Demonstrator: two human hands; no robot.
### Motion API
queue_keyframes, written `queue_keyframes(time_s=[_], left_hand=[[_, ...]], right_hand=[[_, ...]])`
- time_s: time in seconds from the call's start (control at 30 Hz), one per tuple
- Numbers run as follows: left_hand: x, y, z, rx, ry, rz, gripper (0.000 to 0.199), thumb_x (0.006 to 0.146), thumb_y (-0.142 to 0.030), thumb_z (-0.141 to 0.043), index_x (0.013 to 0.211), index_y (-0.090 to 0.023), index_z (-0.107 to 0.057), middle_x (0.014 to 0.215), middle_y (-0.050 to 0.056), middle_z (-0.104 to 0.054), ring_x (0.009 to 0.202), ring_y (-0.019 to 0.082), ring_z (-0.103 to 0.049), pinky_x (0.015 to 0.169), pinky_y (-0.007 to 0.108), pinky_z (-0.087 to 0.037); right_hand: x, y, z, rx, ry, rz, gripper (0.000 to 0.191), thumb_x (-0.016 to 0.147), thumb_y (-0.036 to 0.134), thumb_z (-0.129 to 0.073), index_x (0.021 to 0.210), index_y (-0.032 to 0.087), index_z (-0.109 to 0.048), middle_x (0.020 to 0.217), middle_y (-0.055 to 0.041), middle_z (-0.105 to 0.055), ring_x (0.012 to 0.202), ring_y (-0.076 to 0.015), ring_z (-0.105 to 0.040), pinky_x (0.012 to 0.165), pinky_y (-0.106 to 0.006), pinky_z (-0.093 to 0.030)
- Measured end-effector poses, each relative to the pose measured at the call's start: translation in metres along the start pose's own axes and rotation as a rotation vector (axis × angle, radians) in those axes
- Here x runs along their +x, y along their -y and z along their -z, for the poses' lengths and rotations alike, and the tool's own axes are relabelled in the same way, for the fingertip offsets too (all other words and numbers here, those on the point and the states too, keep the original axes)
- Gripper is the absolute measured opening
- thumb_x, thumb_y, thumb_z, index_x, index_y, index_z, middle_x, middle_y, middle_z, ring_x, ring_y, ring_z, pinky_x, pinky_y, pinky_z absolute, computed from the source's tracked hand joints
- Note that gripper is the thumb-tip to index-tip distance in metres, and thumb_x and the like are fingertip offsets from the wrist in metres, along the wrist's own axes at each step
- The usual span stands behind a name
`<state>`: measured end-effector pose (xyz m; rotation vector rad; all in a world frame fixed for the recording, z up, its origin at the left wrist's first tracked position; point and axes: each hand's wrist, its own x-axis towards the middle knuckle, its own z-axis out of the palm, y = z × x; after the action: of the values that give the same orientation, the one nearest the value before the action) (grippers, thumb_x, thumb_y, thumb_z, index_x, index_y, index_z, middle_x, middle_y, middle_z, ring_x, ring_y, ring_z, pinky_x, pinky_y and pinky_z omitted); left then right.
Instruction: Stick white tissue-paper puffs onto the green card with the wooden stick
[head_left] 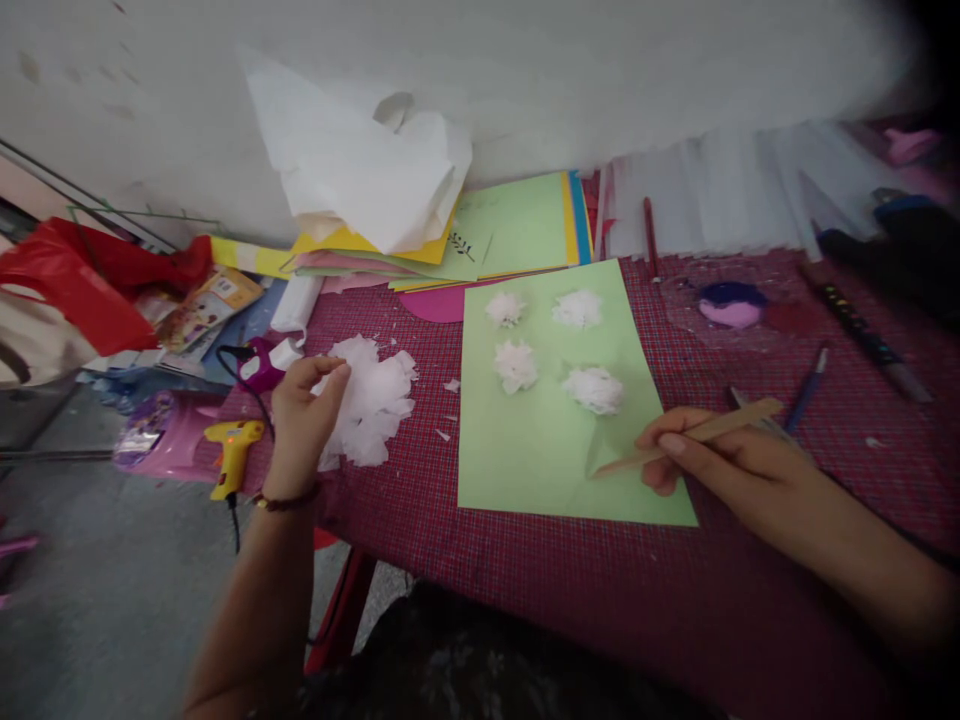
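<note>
My right hand grips a flat wooden craft stick. The stick's lower tip is at the surface of a light green sheet of paper. Several crumpled white tissue-paper puffs sit on the upper part of that sheet. At the left, my left hand is closed in a pinch beside a loose pile of white tissue paper. Whatever its fingertips may hold is too small to make out.
A yellow glue gun lies at the table's left edge with its cord hanging down. Coloured paper sheets are stacked against the wall under crumpled white paper. Pens and a round purple-and-pink container lie at the right.
</note>
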<state>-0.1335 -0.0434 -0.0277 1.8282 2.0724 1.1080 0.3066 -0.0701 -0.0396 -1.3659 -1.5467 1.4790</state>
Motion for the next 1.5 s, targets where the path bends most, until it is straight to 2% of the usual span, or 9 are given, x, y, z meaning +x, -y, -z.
queue_keyframes(time_s=[0.23, 0.37, 0.47, 0.67, 0.8, 0.97, 1.2, 1.33, 1.5], left_hand=[[0.008, -0.011, -0.013, 0.221, -0.067, -0.185, 0.011, 0.073, -0.028, -0.073, 0.073, -0.02, -0.067, 0.108, 0.008, -0.064, 0.109, 0.028, -0.058, 0.104, 0.051, -0.038], [0.0, -0.034, -0.007, -0.166, -0.145, -0.049, 0.007, 0.078, -0.023, -0.069, 0.076, -0.021, -0.062, 0.111, 0.005, -0.065, 0.111, 0.022, -0.058, 0.105, 0.046, -0.039], [-0.006, -0.059, 0.0, -0.451, -0.106, 0.096, 0.008, 0.08, -0.019, -0.066, 0.076, -0.022, -0.06, 0.108, 0.001, -0.065, 0.102, 0.017, -0.06, 0.098, 0.038, -0.046], [-0.012, -0.077, -0.002, -0.736, 0.028, 0.309, 0.009, 0.075, -0.017, -0.068, 0.071, -0.021, -0.06, 0.068, -0.004, -0.058, 0.059, 0.008, -0.052, 0.058, 0.022, -0.047], [-0.021, -0.086, -0.017, -0.801, 0.138, 0.35, 0.011, 0.073, -0.017, -0.073, 0.073, -0.019, -0.062, 0.061, -0.004, -0.06, 0.053, 0.007, -0.053, 0.05, 0.017, -0.043], [-0.024, -0.115, -0.044, -0.842, 0.357, 0.346, 0.018, 0.068, -0.016, -0.08, 0.081, -0.02, -0.07, 0.068, -0.003, -0.066, 0.059, 0.007, -0.059, 0.056, 0.016, -0.047], [-0.014, -0.156, -0.102, -0.723, 0.804, 0.098, 0.003, 0.076, -0.021, -0.075, 0.076, -0.019, -0.072, 0.063, -0.002, -0.064, 0.057, 0.007, -0.055, 0.057, 0.019, -0.044], [-0.022, -0.155, -0.129, -0.723, 0.921, 0.093, 0.01, 0.078, -0.024, -0.071, 0.072, -0.017, -0.067, 0.061, -0.003, -0.059, 0.056, 0.007, -0.051, 0.057, 0.019, -0.041], [-0.032, -0.146, -0.132, -0.63, 1.032, 0.078, 0.013, 0.081, -0.029, -0.068, 0.075, -0.017, -0.065, 0.067, -0.003, -0.059, 0.062, 0.008, -0.051, 0.06, 0.02, -0.041]], right_hand=[[0.0, -0.003, 0.002, -0.007, 0.015, -0.01, 0.025, 0.09, 0.052, -0.053, 0.078, 0.034, -0.065, 0.073, -0.0095, -0.066, 0.072, -0.0232, -0.063, 0.071, -0.041, -0.053], [-0.001, -0.003, 0.003, 0.002, 0.033, -0.01, 0.024, 0.091, 0.05, -0.052, 0.08, 0.034, -0.066, 0.073, -0.0089, -0.064, 0.072, -0.0239, -0.063, 0.073, -0.043, -0.052], [-0.001, -0.002, 0.003, -0.016, 0.027, -0.022, 0.028, 0.091, 0.05, -0.051, 0.075, 0.033, -0.066, 0.081, -0.0112, -0.067, 0.078, -0.0252, -0.065, 0.075, -0.044, -0.053], [0.0, -0.004, 0.001, 0.002, 0.018, 0.029, 0.021, 0.092, 0.043, -0.053, 0.081, 0.031, -0.065, 0.072, -0.0063, -0.067, 0.069, -0.0202, -0.065, 0.069, -0.037, -0.054], [0.003, -0.005, -0.002, 0.098, -0.003, 0.087, 0.02, 0.089, 0.042, -0.056, 0.081, 0.025, -0.063, 0.067, -0.0018, -0.066, 0.06, -0.0168, -0.064, 0.06, -0.032, -0.054], [0.007, -0.003, -0.001, 0.227, -0.124, 0.05, 0.019, 0.09, 0.038, -0.055, 0.081, 0.022, -0.059, 0.065, -0.0001, -0.067, 0.055, -0.013, -0.062, 0.056, -0.028, -0.051], [0.008, -0.004, 0.0, 0.185, -0.243, 0.126, 0.015, 0.092, 0.031, -0.051, 0.087, 0.019, -0.057, 0.068, 0.0006, -0.065, 0.055, -0.0106, -0.059, 0.055, -0.026, -0.048], [0.011, -0.008, 0.002, 0.141, -0.244, 0.183, 0.015, 0.094, 0.031, -0.049, 0.091, 0.018, -0.058, 0.076, -0.0014, -0.067, 0.058, -0.0105, -0.06, 0.057, -0.027, -0.049], [0.014, -0.01, 0.007, 0.194, -0.245, 0.17, 0.017, 0.096, 0.03, -0.047, 0.099, 0.017, -0.059, 0.085, -0.0035, -0.07, 0.059, -0.0099, -0.062, 0.059, -0.027, -0.05]])
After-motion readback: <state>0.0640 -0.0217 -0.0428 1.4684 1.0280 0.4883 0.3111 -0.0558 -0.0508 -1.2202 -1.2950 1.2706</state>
